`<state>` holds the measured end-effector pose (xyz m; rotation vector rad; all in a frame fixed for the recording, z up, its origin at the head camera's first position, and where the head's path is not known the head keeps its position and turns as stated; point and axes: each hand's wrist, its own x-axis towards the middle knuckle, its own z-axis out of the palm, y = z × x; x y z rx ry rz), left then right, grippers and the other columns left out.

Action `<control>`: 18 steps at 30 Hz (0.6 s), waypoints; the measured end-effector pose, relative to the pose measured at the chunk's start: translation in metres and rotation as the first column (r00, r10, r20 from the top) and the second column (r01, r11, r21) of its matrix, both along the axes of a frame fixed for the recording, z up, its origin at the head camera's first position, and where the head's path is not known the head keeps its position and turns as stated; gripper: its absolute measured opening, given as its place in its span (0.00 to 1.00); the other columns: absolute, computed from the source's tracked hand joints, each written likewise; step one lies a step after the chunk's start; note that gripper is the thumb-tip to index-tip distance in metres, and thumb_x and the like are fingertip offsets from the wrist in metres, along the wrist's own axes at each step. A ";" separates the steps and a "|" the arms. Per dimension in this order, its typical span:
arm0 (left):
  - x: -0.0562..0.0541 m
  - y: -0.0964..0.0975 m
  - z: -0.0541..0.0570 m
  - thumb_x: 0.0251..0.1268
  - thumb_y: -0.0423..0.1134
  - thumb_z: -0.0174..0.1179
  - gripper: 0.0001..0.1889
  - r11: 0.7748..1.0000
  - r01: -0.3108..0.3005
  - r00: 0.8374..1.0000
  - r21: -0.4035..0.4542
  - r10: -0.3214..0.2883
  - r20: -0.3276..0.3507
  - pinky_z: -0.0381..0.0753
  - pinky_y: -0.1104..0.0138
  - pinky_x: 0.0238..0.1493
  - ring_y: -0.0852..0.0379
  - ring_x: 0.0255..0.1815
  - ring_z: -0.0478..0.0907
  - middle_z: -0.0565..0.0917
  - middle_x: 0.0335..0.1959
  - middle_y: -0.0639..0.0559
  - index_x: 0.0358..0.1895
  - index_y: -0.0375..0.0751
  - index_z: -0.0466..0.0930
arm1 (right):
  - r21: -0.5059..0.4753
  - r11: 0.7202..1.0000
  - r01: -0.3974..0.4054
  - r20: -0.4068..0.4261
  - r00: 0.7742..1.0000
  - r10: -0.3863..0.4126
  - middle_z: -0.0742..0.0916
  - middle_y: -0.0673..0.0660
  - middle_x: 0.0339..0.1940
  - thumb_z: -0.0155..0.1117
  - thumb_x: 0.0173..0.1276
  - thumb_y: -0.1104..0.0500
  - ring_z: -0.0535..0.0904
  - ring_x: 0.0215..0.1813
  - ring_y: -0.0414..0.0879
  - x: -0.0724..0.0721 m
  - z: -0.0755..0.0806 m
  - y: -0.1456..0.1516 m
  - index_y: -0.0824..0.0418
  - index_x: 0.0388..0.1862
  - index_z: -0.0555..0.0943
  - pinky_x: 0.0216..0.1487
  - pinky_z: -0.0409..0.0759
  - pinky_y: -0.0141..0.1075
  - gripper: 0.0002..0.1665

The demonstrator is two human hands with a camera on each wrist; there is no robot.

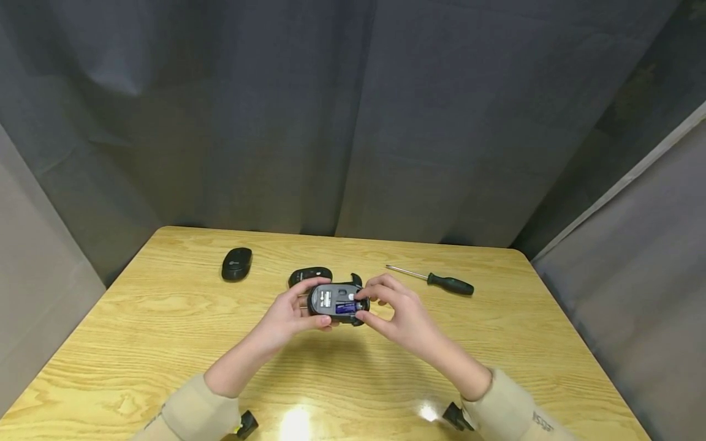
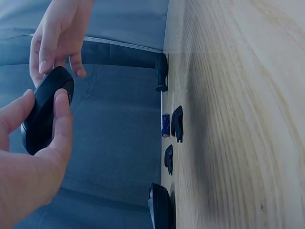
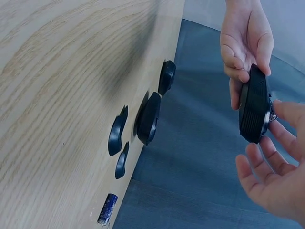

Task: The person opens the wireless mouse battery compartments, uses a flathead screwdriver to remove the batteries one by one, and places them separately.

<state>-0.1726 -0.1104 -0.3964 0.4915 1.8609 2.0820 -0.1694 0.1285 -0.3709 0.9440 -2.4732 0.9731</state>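
My left hand [image 1: 284, 318] grips a black computer mouse [image 1: 326, 298] by its sides above the table, its grey underside facing up. A blue battery [image 1: 346, 308] lies in the opened compartment of that mouse. My right hand [image 1: 405, 312] pinches the end of this battery with thumb and index finger, while its other fingers [image 3: 252, 169] are spread below the mouse. In the right wrist view another blue battery [image 3: 107, 209] lies on the table, near a larger black cover piece [image 3: 117, 131] and a smaller black piece [image 3: 122, 161].
On the wooden table [image 1: 165, 331], a second black mouse [image 1: 310, 275] lies just behind the held one. A third black mouse [image 1: 237, 264] is farther left. The screwdriver [image 1: 449, 283] lies at the right, its shaft pointing left. A grey curtain [image 1: 331, 122] hangs behind the table.
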 end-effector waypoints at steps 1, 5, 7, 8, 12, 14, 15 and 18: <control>0.000 0.000 0.000 0.55 0.30 0.67 0.37 1.000 -0.002 1.000 -0.002 0.002 0.000 0.83 0.55 0.47 0.43 0.42 0.83 0.70 0.60 0.31 0.68 0.43 0.61 | 0.000 1.000 0.004 0.002 1.000 -0.004 0.80 0.46 0.44 0.73 0.56 0.55 0.76 0.41 0.38 -0.001 -0.001 0.000 0.52 0.42 0.83 0.40 0.80 0.30 0.14; -0.001 0.001 -0.001 0.54 0.30 0.67 0.37 1.000 -0.013 1.000 -0.014 0.013 -0.008 0.83 0.55 0.47 0.44 0.42 0.83 0.70 0.60 0.31 0.68 0.45 0.61 | -0.007 1.000 0.009 0.001 1.000 -0.009 0.80 0.46 0.43 0.73 0.56 0.56 0.76 0.41 0.40 -0.003 -0.003 -0.002 0.52 0.41 0.83 0.40 0.81 0.30 0.14; -0.001 0.001 -0.001 0.54 0.30 0.67 0.37 1.000 -0.016 1.000 -0.016 0.015 -0.011 0.83 0.54 0.47 0.44 0.42 0.83 0.70 0.60 0.31 0.68 0.44 0.61 | -0.015 1.000 0.005 -0.003 1.000 -0.005 0.80 0.46 0.43 0.73 0.55 0.57 0.77 0.41 0.41 -0.004 -0.003 -0.002 0.52 0.40 0.83 0.40 0.81 0.31 0.13; 0.000 0.001 -0.001 0.54 0.30 0.67 0.37 1.000 -0.017 1.000 -0.016 0.017 -0.010 0.83 0.54 0.47 0.44 0.42 0.83 0.71 0.59 0.31 0.68 0.44 0.61 | -0.016 1.000 0.002 -0.007 1.000 -0.003 0.80 0.46 0.43 0.74 0.55 0.57 0.77 0.41 0.41 -0.004 -0.004 -0.002 0.52 0.39 0.83 0.40 0.81 0.31 0.13; 0.000 0.000 -0.002 0.54 0.30 0.67 0.37 1.000 -0.023 1.000 -0.019 0.023 0.000 0.82 0.51 0.49 0.42 0.43 0.83 0.71 0.59 0.31 0.68 0.45 0.61 | -0.012 1.000 -0.005 -0.025 1.000 0.005 0.81 0.46 0.42 0.73 0.55 0.58 0.77 0.40 0.39 -0.004 -0.005 -0.002 0.53 0.37 0.83 0.40 0.81 0.31 0.10; 0.000 0.000 -0.001 0.54 0.30 0.67 0.37 0.999 -0.031 0.999 -0.025 0.031 0.007 0.82 0.52 0.49 0.41 0.43 0.83 0.71 0.59 0.32 0.68 0.46 0.62 | -0.007 1.000 -0.009 -0.032 0.999 0.008 0.81 0.46 0.42 0.73 0.56 0.58 0.77 0.40 0.38 -0.004 -0.005 -0.002 0.53 0.36 0.83 0.40 0.81 0.31 0.10; 0.000 0.000 -0.001 0.54 0.30 0.67 0.37 0.999 -0.034 0.999 -0.029 0.034 0.010 0.82 0.52 0.49 0.40 0.44 0.83 0.71 0.59 0.32 0.68 0.47 0.62 | -0.005 1.000 -0.011 -0.037 0.999 0.011 0.81 0.46 0.42 0.72 0.56 0.58 0.77 0.40 0.38 -0.004 -0.005 -0.002 0.53 0.37 0.83 0.40 0.81 0.31 0.09; 0.001 -0.001 0.000 0.54 0.30 0.68 0.37 0.999 -0.041 0.999 -0.034 0.041 0.015 0.83 0.54 0.48 0.39 0.44 0.82 0.72 0.59 0.32 0.68 0.48 0.62 | -0.006 1.000 -0.022 -0.049 0.999 0.022 0.82 0.46 0.42 0.71 0.57 0.58 0.79 0.42 0.38 -0.005 -0.005 -0.002 0.53 0.37 0.82 0.41 0.82 0.31 0.09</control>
